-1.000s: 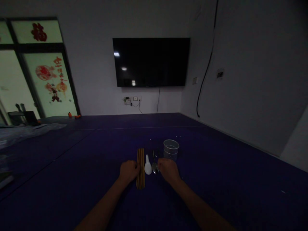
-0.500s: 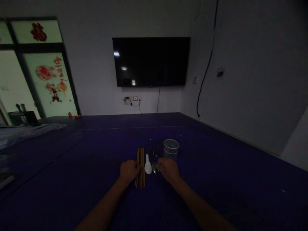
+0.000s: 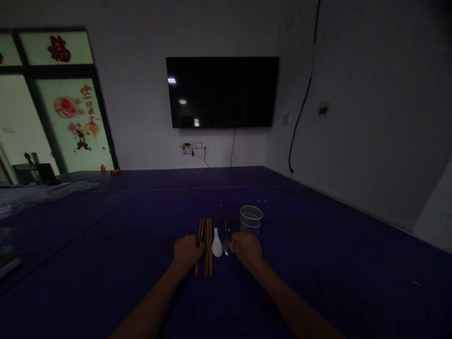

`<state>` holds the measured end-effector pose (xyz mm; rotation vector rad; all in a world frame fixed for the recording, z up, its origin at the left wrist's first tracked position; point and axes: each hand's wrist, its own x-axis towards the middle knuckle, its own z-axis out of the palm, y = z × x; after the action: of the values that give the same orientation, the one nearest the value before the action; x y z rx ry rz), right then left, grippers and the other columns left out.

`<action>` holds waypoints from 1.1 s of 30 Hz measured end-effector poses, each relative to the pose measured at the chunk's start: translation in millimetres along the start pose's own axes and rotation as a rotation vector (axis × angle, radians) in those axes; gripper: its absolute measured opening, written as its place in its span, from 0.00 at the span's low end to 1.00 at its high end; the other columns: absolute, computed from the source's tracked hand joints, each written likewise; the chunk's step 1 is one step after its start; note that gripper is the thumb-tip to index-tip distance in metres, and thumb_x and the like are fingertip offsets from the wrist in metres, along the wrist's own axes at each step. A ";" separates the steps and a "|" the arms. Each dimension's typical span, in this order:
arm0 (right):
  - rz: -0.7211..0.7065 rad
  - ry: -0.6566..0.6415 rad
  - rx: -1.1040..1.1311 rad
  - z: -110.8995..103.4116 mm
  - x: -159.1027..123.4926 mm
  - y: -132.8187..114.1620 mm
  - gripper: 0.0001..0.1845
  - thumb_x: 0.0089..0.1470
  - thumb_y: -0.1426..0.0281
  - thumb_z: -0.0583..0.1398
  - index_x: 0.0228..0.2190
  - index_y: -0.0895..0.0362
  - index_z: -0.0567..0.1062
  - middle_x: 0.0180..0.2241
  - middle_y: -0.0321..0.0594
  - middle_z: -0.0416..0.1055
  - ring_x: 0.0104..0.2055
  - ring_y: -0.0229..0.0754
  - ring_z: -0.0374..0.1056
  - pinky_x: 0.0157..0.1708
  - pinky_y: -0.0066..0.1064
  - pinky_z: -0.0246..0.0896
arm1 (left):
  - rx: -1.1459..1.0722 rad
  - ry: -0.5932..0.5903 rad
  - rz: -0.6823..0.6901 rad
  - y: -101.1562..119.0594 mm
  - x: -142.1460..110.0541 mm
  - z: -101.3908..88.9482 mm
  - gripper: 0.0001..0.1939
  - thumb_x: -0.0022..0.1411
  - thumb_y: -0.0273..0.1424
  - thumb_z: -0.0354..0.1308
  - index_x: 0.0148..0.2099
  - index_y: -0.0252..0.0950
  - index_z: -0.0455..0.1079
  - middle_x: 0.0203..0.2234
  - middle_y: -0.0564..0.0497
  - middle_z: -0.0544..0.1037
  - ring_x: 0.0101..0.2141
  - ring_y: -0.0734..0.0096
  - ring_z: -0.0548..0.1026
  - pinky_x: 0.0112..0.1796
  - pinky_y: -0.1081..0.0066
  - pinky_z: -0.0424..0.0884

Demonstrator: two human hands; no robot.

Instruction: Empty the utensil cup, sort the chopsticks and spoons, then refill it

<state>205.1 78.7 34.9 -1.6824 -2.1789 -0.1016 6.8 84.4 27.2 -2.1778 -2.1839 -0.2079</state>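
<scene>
My left hand [image 3: 188,250] is closed around a couple of wooden chopsticks [image 3: 200,230], which tilt slightly away from the others. Just right of it, several more chopsticks [image 3: 208,256] lie side by side on the dark blue surface. A white ceramic soup spoon [image 3: 217,248] comes after them, bowl toward me, then a metal spoon [image 3: 228,247]. Beside the metal spoon, my right hand [image 3: 247,247] is closed, and whatever its fingers hold is hidden. Right behind that hand stands a grey cup [image 3: 251,216], open end up, its lower part partly covered.
The wide blue surface [image 3: 141,212] runs back to the wall. Clear plastic sheeting [image 3: 45,193] and a dark box-like holder [image 3: 38,173] are at the far left, near small orange items [image 3: 103,168]. A black cable [image 3: 300,117] hangs along the right wall.
My left hand has shifted slightly left, drawing a couple of chopsticks apart from the rest so a gap shows. The right hand, spoons and cup have stayed in place.
</scene>
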 end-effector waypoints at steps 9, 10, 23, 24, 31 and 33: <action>-0.009 -0.005 -0.016 -2.7 -1.3 -1.7 0.14 0.53 0.78 0.52 0.28 0.57 0.77 0.33 0.41 0.77 0.36 0.39 0.71 0.32 0.25 0.56 | 0.013 -0.011 -0.051 0.7 -0.7 -2.1 0.23 0.60 0.40 0.43 0.43 0.32 0.73 0.35 0.39 0.78 0.40 0.56 0.76 0.40 0.65 0.67; -0.007 -0.006 -0.013 -2.4 -1.2 -1.6 0.14 0.53 0.78 0.52 0.28 0.57 0.77 0.33 0.41 0.77 0.36 0.39 0.71 0.32 0.25 0.56 | 0.013 -0.011 -0.051 0.7 -0.9 -2.6 0.23 0.60 0.40 0.42 0.43 0.32 0.73 0.35 0.39 0.78 0.40 0.57 0.76 0.40 0.65 0.67; -0.033 0.032 0.007 0.4 -1.5 0.3 0.14 0.51 0.80 0.52 0.26 0.56 0.76 0.31 0.40 0.76 0.35 0.38 0.71 0.31 0.25 0.55 | 0.071 -0.022 0.059 0.3 -2.1 -5.6 0.22 0.63 0.38 0.40 0.41 0.33 0.73 0.35 0.41 0.79 0.40 0.58 0.76 0.41 0.64 0.66; -0.034 0.036 0.009 0.9 -1.4 0.6 0.14 0.51 0.80 0.52 0.26 0.56 0.76 0.31 0.40 0.76 0.35 0.38 0.71 0.31 0.25 0.55 | 0.071 -0.029 0.061 0.0 -1.7 -5.8 0.21 0.64 0.37 0.40 0.41 0.33 0.73 0.35 0.41 0.79 0.40 0.58 0.76 0.41 0.64 0.66; -0.021 0.022 0.010 1.5 -1.2 0.8 0.14 0.52 0.79 0.52 0.26 0.57 0.76 0.31 0.40 0.76 0.34 0.38 0.71 0.31 0.25 0.55 | 0.047 -0.056 0.061 -2.1 2.7 -4.3 0.21 0.63 0.35 0.41 0.41 0.33 0.74 0.36 0.40 0.79 0.41 0.57 0.76 0.41 0.64 0.67; -0.020 0.023 0.014 1.1 -1.3 0.4 0.14 0.52 0.79 0.52 0.26 0.56 0.76 0.31 0.39 0.76 0.35 0.38 0.71 0.32 0.25 0.55 | 0.035 -0.064 0.057 -2.3 3.3 -4.2 0.20 0.63 0.36 0.42 0.41 0.34 0.74 0.35 0.40 0.79 0.40 0.57 0.76 0.41 0.64 0.67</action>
<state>205.5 77.9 33.4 -1.6440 -2.1744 -0.1100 4.3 87.1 31.7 -2.2540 -2.1372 -0.0985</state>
